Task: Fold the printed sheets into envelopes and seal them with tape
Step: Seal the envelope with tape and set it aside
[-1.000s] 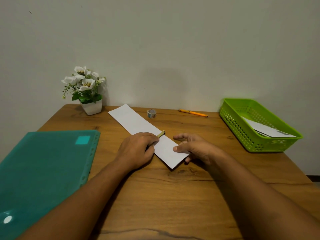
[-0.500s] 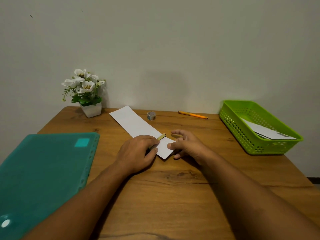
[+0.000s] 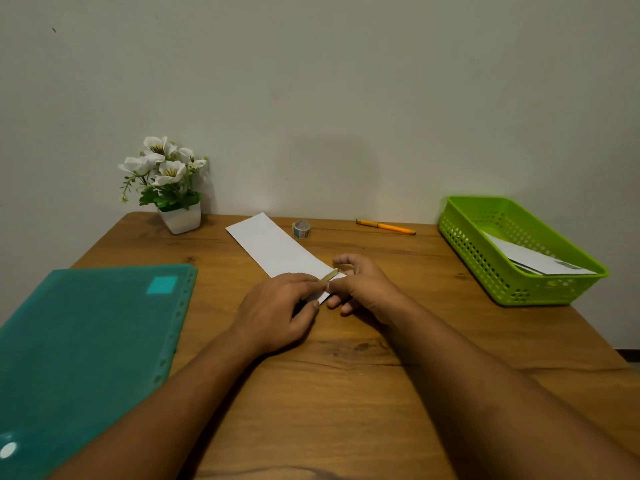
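A long folded white sheet (image 3: 277, 247) lies diagonally on the wooden table (image 3: 346, 403), its near end under my fingers. My left hand (image 3: 277, 310) pinches a short olive strip of tape (image 3: 329, 274) at that near end. My right hand (image 3: 367, 289) sits just to the right, fingers curled, with the fingertips on the sheet's near corner and touching the strip. The corner itself is mostly hidden by both hands. A small roll of tape (image 3: 301, 229) stands beside the sheet's far end.
A green basket (image 3: 519, 296) at the right holds finished white envelopes (image 3: 533, 258). An orange pen (image 3: 385, 226) lies by the wall. A teal folder (image 3: 86, 341) covers the left side. A potted white flower (image 3: 181, 220) stands at the back left.
My right hand has moved left and away from me until it meets the left hand. Less of the sheet's near end shows than before. The left hand has stayed on the strip.
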Available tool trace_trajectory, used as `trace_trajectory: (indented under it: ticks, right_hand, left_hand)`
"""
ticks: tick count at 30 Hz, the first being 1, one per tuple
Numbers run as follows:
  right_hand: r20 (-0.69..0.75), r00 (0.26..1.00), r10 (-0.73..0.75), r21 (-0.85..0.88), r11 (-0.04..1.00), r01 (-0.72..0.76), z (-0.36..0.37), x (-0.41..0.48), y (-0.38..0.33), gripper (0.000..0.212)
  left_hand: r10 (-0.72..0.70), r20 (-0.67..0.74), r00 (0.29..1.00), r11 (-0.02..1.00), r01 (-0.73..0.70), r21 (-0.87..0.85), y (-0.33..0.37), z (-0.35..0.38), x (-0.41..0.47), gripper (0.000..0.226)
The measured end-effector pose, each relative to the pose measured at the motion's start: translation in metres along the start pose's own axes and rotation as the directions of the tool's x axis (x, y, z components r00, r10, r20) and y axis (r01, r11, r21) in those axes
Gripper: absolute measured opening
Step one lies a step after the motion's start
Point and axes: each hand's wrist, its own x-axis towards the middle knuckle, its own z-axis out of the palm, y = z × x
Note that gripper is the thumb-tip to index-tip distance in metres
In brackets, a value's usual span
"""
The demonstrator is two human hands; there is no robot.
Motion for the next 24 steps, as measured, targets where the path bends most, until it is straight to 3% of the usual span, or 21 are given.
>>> trace_trajectory:
  ticks: [14, 21, 24]
  right_hand:
    - [-0.02, 0.999, 0.034, 0.002, 0.999, -0.034, 0.001, 0.004, -0.001, 0.05]
    - [-0.096, 0.995, 0.026, -0.073, 0.997, -0.033, 0.008, 0.012, 0.002, 0.003]
    - [-0.15, 0.989, 0.017, -0.096, 0.995, -0.031, 0.009, 0.014, 0.005, 0.012]
  left_hand:
    - [0.035, -0.042, 0.999, 0.999, -0.036, -0.029, -0.002, 0.001, -0.002, 0.046]
    - [0.06, -0.057, 0.997, 0.997, -0.062, -0.047, -0.006, 0.004, -0.003, 0.05]
    - [0.018, -0.087, 0.996, 0.997, -0.024, -0.072, -0.004, 0.006, -0.003, 0.058]
